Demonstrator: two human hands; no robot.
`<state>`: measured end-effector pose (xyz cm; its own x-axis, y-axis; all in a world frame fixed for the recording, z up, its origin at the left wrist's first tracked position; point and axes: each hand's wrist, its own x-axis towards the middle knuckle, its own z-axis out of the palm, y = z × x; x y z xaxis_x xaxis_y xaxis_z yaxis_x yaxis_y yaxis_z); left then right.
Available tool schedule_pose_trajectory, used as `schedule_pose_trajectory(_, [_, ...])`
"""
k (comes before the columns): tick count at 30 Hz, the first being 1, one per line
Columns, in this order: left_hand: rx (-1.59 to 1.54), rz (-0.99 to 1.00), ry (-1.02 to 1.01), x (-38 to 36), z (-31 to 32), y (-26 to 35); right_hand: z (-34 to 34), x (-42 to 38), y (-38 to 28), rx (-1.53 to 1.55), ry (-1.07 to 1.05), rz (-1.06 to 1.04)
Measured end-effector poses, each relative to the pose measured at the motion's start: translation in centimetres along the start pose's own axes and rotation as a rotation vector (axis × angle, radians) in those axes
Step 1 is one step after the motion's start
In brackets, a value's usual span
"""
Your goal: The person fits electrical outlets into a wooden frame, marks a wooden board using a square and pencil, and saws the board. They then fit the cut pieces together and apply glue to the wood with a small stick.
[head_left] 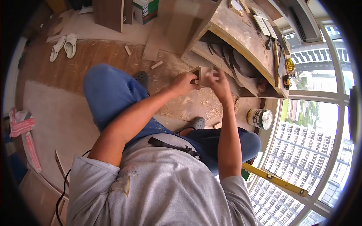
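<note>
Above the sawdust, two hands: left hand [184, 83] fingers grip one wooden block [201, 76]; right hand [218, 83] fingers spread.

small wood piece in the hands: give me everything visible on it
The wood piece is a small, flat, brown board offcut that looks like plywood or laminate, with a paler face turned toward the right hand. It is held on edge above the sawdust-strewn floor, beside the curved wooden bench. The left hand grips its left side; the right hand touches its right face, fingers spread. Finer detail is hidden.
</note>
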<state>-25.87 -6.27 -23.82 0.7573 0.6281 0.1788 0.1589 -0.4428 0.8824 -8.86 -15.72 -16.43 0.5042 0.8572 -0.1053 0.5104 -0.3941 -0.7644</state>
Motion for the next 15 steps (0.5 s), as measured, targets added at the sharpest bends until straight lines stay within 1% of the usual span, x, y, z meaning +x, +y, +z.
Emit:
schedule_pose_trajectory(1, [-0.004, -0.007, -0.015, 0.1, 0.2, 0.0, 0.5, -0.6, -0.3, -0.251, 0.021, -0.121])
schedule_pose_trajectory(2, [-0.006, -0.012, -0.031, 0.2, 0.4, -0.1, 1.5, -0.7, 0.5, -0.322, 0.104, -0.253])
schedule_pose_trajectory(3, [-0.007, -0.003, -0.038, 0.2, 0.6, -0.2, 1.7, -0.4, 1.4, -0.323, 0.115, -0.249])
schedule_pose_trajectory(4, [-0.019, -0.024, -0.049, 0.2, 1.1, -0.4, 1.6, 0.0, 2.5, -0.081, 0.077, -0.103])
schedule_pose_trajectory(5, [-0.032, -0.039, -0.06, 0.4, 1.7, -0.7, 0.8, 0.1, 1.7, 0.161, 0.046, 0.036])
schedule_pose_trajectory(6, [-0.038, -0.017, -0.07, 0.5, 2.3, -0.9, -0.7, -0.4, 1.2, 0.711, 0.024, 0.142])
schedule_pose_trajectory(7, [-0.05, 0.012, -0.02, 0.3, 2.9, -1.3, -2.8, -1.3, 0.2, 1.122, -0.122, 0.08])
schedule_pose_trajectory(8, [-0.065, 0.046, 0.026, 0.3, 3.1, -1.2, -4.3, -2.0, -0.6, 1.341, -0.264, 0.045])
schedule_pose_trajectory(9, [-0.074, 0.082, 0.007, 0.6, 3.1, -1.1, -5.4, -2.6, -1.3, 1.554, -0.412, -0.003])
schedule_pose_trajectory(10, [-0.067, 0.034, -0.024, 0.7, 2.7, -0.9, -6.0, -3.2, -1.9, 1.579, -0.416, -0.046])
schedule_pose_trajectory(11, [-0.052, -0.019, -0.051, 0.8, 2.4, -0.8, -6.2, -3.9, -3.0, 1.51, -0.345, -0.144])
schedule_pose_trajectory(12, [-0.041, 0.007, -0.064, 0.9, 2.2, -0.6, -6.5, -4.5, -3.5, 1.554, -0.359, -0.14])
schedule_pose_trajectory(14, [-0.031, -0.03, -0.096, 0.8, 1.6, -0.4, -7.2, -5.4, -4.2, 1.62, -0.362, -0.164])
schedule_pose_trajectory(15, [-0.004, -0.017, -0.112, 0.6, 1.5, -0.2, -7.4, -5.9, -4.5, 1.528, -0.324, -0.183])
